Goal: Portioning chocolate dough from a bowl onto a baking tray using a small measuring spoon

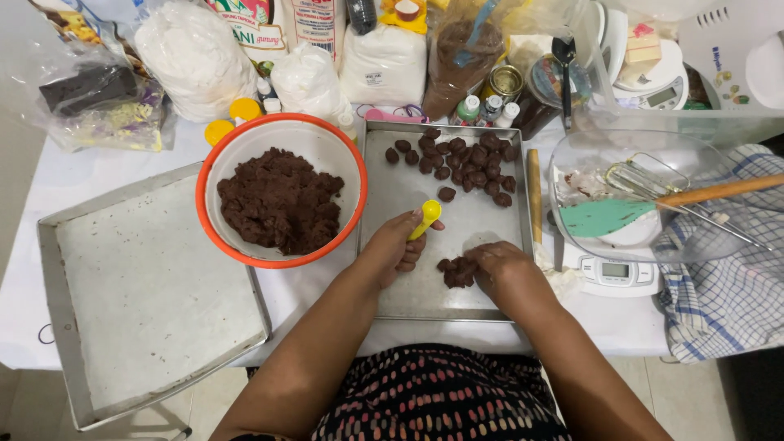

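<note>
The left hand [394, 249] was curled around the handle of a small yellow scoop [426, 218], its bowl pointing up and away from the wrist. Just beside it, the right hand [500, 268] was bent over a lump of dark brown dough [457, 272], fingertips pressed against it; how tightly they gripped could not be told. Both hands rested on one shallow metal baking tray [482, 224]. At the tray's far end, well beyond the fingers, lay a cluster of dough balls [465, 159], roughly two dozen, too crowded to count exactly, with one more ball apart, nearer the scoop. Bare metal lay open between hands and cluster.

Left of the left hand stood one orange-rimmed white bowl [282, 192] holding a mound of the same dough, touching the tray's edge. Farther left lay a second, larger tray [147, 286], overhanging the table's near edge. Right of the right hand sat a clear bowl [621, 188] on a digital scale [612, 273], holding a whisk and a green spatula, with a checked cloth [727, 278] beyond. Bags and small bottles crowded the far side of the white-covered table [90, 175].
</note>
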